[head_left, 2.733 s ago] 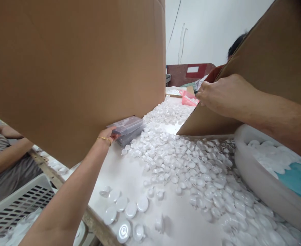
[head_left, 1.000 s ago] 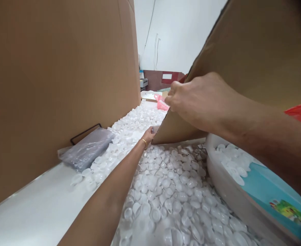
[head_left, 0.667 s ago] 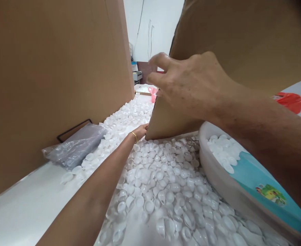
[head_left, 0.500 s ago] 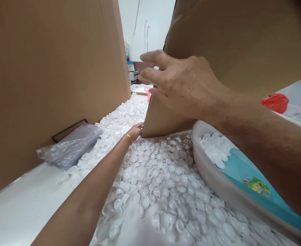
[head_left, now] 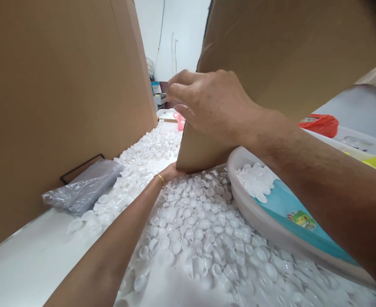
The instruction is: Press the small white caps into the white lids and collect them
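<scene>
A large brown cardboard panel [head_left: 271, 51] slants over a layer of small, white, cup-like plastic pieces [head_left: 203, 221]. At its lower left corner is my left hand [head_left: 174, 172], with a gold bracelet on the wrist. Cardboard hides the fingers of that hand. Higher up, in front of the panel's left edge, my right hand [head_left: 211, 100] has bent fingers reaching past the edge, thumb apart from them. Nothing shows between those fingers. Whether they touch the edge, I cannot tell. Under my right forearm stands a whitish tub [head_left: 255, 217] with a blue inside and white pieces in it.
Another tall cardboard face [head_left: 62, 85] rises on the left. At its foot lies a clear plastic-wrapped pack [head_left: 83, 185] beside a thin black frame [head_left: 79, 167]. A red plastic bag [head_left: 320, 125] is at the right, and a pink item [head_left: 179, 121] farther back.
My right hand has shifted slightly left, its fingers more bent and closer together. My left hand has slid lower under the panel's corner, hiding its fingers. The view has turned slightly right.
</scene>
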The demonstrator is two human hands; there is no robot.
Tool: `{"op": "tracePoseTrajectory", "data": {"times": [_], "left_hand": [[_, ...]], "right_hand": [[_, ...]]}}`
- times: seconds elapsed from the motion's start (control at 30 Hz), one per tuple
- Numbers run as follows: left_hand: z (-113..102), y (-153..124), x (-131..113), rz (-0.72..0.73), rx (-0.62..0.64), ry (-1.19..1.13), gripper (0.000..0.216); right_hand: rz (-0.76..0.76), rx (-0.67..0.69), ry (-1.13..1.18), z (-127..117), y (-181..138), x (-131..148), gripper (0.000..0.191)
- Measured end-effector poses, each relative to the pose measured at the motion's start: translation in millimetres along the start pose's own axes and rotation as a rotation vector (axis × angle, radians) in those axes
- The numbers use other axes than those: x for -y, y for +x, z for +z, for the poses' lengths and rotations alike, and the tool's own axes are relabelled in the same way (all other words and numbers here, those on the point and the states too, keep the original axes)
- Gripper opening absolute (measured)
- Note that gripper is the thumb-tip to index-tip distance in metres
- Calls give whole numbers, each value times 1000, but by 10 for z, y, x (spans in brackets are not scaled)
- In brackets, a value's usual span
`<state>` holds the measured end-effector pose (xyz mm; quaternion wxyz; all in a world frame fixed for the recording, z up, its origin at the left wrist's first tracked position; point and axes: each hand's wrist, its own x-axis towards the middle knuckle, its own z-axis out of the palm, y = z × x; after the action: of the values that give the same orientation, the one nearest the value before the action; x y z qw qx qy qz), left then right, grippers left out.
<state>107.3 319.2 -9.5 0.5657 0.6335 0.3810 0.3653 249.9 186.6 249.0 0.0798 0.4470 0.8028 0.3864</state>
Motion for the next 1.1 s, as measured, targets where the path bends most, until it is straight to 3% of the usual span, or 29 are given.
{"op": "tracePoseTrajectory", "data": {"times": [0.1, 0.3, 0.5, 0.77, 1.1], "left_hand": [[72, 53, 53, 20, -61, -3, 35], [116, 92, 124, 64, -163, -22, 41], [125, 71, 138, 86, -220, -18, 48], [147, 21, 70, 42, -227, -11, 52], [-255, -43, -74, 8, -128, -42, 41]], "right_hand": [[127, -292, 92, 16, -44, 11, 35], [93, -388, 154, 45, -148, 16, 37], [84, -428, 182, 49, -250, 21, 40], [70, -484, 204, 107, -223, 80, 25], [53, -445, 95, -77, 33, 130, 36]]}}
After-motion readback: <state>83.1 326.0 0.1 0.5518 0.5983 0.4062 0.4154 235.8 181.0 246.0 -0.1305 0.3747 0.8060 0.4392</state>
